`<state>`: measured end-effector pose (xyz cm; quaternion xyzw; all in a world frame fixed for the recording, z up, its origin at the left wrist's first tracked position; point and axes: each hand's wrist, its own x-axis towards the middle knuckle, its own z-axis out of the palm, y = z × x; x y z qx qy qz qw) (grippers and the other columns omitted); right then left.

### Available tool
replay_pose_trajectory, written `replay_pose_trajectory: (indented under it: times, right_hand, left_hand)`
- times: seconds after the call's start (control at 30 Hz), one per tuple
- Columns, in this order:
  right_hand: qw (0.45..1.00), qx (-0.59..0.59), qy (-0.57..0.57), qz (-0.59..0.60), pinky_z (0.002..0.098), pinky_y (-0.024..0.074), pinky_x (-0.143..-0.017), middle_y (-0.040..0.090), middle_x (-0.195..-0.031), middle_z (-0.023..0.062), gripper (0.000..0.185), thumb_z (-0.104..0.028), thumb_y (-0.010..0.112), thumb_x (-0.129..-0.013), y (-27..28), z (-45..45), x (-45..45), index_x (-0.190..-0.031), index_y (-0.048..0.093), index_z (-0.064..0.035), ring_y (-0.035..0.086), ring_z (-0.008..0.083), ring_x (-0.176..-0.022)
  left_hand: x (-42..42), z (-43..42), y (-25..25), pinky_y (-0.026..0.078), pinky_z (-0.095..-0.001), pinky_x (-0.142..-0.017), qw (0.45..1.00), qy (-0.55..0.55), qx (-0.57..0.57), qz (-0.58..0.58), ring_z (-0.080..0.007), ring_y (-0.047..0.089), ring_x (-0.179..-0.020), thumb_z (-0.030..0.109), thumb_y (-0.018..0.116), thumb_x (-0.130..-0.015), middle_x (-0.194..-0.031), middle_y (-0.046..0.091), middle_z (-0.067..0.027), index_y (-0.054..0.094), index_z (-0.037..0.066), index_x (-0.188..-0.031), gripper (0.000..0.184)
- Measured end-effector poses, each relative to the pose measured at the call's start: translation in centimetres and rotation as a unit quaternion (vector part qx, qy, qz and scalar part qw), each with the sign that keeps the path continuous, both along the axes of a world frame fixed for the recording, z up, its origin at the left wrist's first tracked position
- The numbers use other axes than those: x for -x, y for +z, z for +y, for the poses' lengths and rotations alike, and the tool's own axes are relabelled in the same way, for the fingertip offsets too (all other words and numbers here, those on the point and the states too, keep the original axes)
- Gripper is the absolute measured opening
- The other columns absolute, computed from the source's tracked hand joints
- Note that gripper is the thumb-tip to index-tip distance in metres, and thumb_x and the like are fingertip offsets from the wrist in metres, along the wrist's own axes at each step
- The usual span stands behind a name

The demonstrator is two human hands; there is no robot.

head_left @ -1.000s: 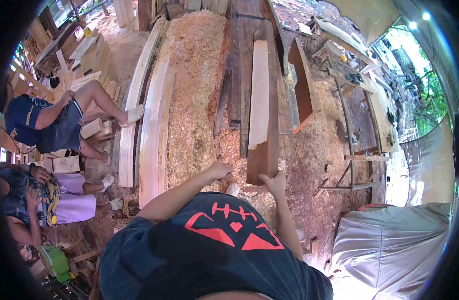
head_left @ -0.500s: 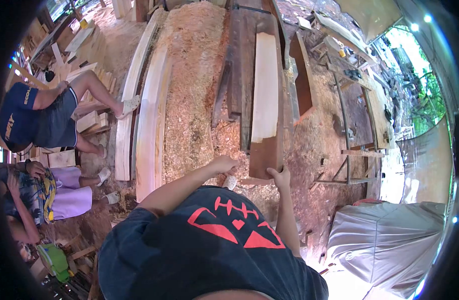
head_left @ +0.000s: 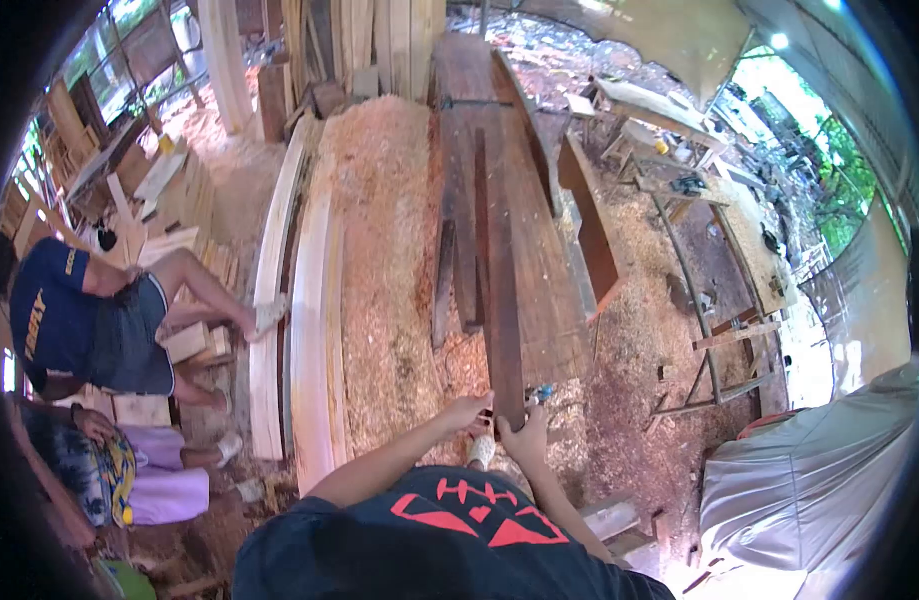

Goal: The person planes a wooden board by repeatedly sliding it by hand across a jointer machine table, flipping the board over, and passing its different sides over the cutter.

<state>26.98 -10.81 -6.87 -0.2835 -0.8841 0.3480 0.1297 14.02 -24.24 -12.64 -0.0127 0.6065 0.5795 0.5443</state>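
A long dark brown board [head_left: 502, 270] runs away from me, turned so that a narrow dark face shows. Its near end is at my right hand [head_left: 524, 437], whose fingers are closed on it. My left hand [head_left: 469, 412] is just left of that end, fingers curled; whether it touches the board or holds anything is hard to make out. Beneath and beside the board lie wide dark planks [head_left: 544, 290]. A small blue item [head_left: 544, 392] shows just beyond my right hand.
Pale long timbers [head_left: 314, 330] lie to the left beside a heap of wood shavings [head_left: 384, 250]. Two seated people [head_left: 89, 310] are at the far left, one foot against the timbers. A wooden frame [head_left: 714, 290] and a grey-covered object [head_left: 809, 470] stand on the right.
The board has turned from its wide face, with a pale strip, to a narrow dark face. My hands have come closer together. The view has tilted upward.
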Motion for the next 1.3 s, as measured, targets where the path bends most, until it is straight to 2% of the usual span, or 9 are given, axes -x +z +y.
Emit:
replay_pose_trajectory:
  times: [0.33, 0.57, 0.63, 0.8, 0.93, 0.97, 1.03, 1.1, 1.3]
  right_hand:
    - [0.997, 0.06, -0.041, -0.029, 0.0492, 0.0477, -0.088, 0.054, -0.106, 0.0221, 0.069, -0.04, 0.089, -0.067, -0.1, -1.6, 2.0, -0.108, 0.05, 0.0011, 0.057, 0.0412, -0.101]
    - [0.976, -0.164, -0.062, -0.126, 0.0629, 0.0315, -0.113, 0.035, -0.151, 0.0324, 0.077, -0.044, 0.088, -0.06, 1.9, -8.1, 4.8, -0.121, 0.057, -0.0102, 0.035, 0.0549, -0.138]
    - [0.98, -0.155, -0.08, -0.098, 0.0698, 0.0255, -0.112, 0.03, -0.156, 0.0313, 0.081, -0.047, 0.088, -0.056, -1.2, -7.8, 4.6, -0.126, 0.06, -0.0147, 0.03, 0.0553, -0.142]
    - [0.974, -0.192, -0.047, -0.107, 0.0719, 0.0265, -0.111, 0.033, -0.158, 0.027, 0.088, -0.053, 0.084, -0.058, -2.7, -5.6, 2.7, -0.135, 0.061, -0.0183, 0.029, 0.0537, -0.145]
    - [0.965, -0.251, -0.043, -0.065, 0.0716, 0.0257, -0.111, 0.042, -0.153, 0.0267, 0.081, -0.059, 0.079, -0.063, -3.5, -5.0, 2.7, -0.132, 0.065, -0.019, 0.033, 0.0561, -0.142]
    - [0.961, -0.265, -0.047, -0.062, 0.0716, 0.0255, -0.111, 0.044, -0.152, 0.027, 0.079, -0.059, 0.079, -0.065, -3.6, -5.0, 2.8, -0.131, 0.066, -0.019, 0.033, 0.0567, -0.141]
    - [0.962, -0.263, -0.048, -0.05, 0.071, 0.0257, -0.11, 0.045, -0.151, 0.0279, 0.077, -0.061, 0.078, -0.066, -3.8, -4.9, 3.1, -0.13, 0.065, -0.0187, 0.037, 0.0575, -0.139]
    - [0.966, -0.244, -0.054, -0.065, 0.0702, 0.0257, -0.111, 0.044, -0.152, 0.028, 0.079, -0.059, 0.078, -0.065, -2.6, -4.8, 3.5, -0.132, 0.064, -0.019, 0.038, 0.0563, -0.139]
    - [0.973, -0.197, -0.073, -0.091, 0.0708, 0.0278, -0.107, 0.046, -0.15, 0.0274, 0.079, -0.06, 0.075, -0.069, -2.9, -2.7, 7.4, -0.136, 0.058, -0.0214, 0.039, 0.0584, -0.136]
  left_hand:
    - [1.0, -0.1, 7.4, 0.053, -0.0353, -0.055, 0.996, -0.003, 0.066, 0.064, -0.0196, 0.067, -0.064, 0.062, 0.067, -0.091, -0.08, 0.07, -0.0117, 0.072, -0.008, -0.098, 0.07]
    - [0.2, -0.5, -12.5, 0.056, -0.037, -0.075, 1.0, 0.014, -0.01, 0.0, -0.027, 0.072, -0.089, 0.076, 0.064, -0.084, -0.098, 0.074, -0.0203, 0.071, -0.014, -0.105, 0.093]
    - [2.9, -1.4, -1.3, 0.056, -0.0388, -0.075, 0.952, -0.189, 0.182, 0.16, -0.0288, 0.073, -0.09, 0.081, 0.059, -0.083, -0.095, 0.074, -0.0225, 0.071, -0.013, -0.106, 0.098]
    - [9.5, 0.4, -2.5, 0.056, -0.0464, -0.069, 0.79, -0.476, 0.097, 0.373, -0.03, 0.072, -0.07, 0.076, 0.059, -0.087, -0.073, 0.072, -0.0168, 0.076, 0.005, -0.083, 0.073]
    - [22.2, 4.2, 6.7, 0.056, -0.0498, -0.076, 0.817, -0.175, 0.13, 0.533, -0.0405, 0.07, -0.081, 0.042, 0.065, -0.092, -0.087, 0.073, -0.0209, 0.074, 0.002, -0.076, 0.043]
    - [26.1, 5.6, 5.3, 0.055, -0.0469, -0.083, 0.741, -0.077, 0.045, 0.666, -0.0377, 0.069, -0.089, 0.03, 0.067, -0.089, -0.086, 0.073, -0.0184, 0.073, 0.002, -0.076, 0.032]
    - [35.5, 9.1, 3.0, 0.043, -0.0517, -0.105, 0.612, -0.049, -0.026, 0.789, -0.0378, 0.059, -0.121, 0.024, 0.066, -0.089, -0.116, 0.071, -0.0162, 0.074, 0.001, -0.098, 0.026]
    - [43.1, 13.0, 0.2, 0.033, -0.052, -0.118, 0.626, -0.108, 0.067, 0.77, -0.039, 0.042, -0.142, 0.03, 0.063, -0.094, -0.15, 0.052, -0.0165, 0.059, 0.005, -0.138, 0.052]
    - [49.8, 19.0, -2.1, 0.019, -0.0518, -0.124, 0.609, -0.172, 0.166, 0.756, -0.0265, 0.029, -0.153, 0.039, 0.055, -0.1, -0.163, 0.037, -0.0045, 0.046, 0.009, -0.151, 0.06]
